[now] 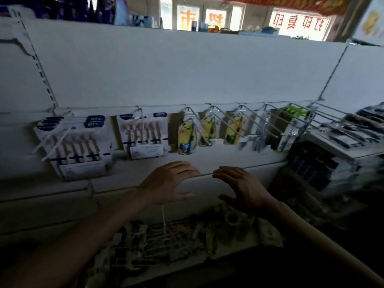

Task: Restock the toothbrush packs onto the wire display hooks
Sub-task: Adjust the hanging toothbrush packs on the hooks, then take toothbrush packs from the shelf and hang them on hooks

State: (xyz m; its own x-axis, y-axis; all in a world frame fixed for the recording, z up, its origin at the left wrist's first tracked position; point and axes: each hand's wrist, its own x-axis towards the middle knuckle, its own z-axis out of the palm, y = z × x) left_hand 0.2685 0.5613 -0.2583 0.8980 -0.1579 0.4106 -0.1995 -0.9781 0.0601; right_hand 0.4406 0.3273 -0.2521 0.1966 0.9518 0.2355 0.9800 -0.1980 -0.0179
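Here both hands, left [169,181] and right [242,189], hover empty, fingers spread, mid-frame below the hooks [220,119], probably reaching for packs [187,138].

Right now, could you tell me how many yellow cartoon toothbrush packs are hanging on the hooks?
3, side by side mid-row: left, middle, right. More may hang hidden behind each.

Single head-worn wide-angle view, facing forward and slightly down at a white display panel [187,69] at close range, within arm's reach. The row of wire hooks [220,119] crosses mid-frame; both forearms enter from the lower corners. Shop windows [299,23] show along the top edge; edges of the frame are curved and blurred.
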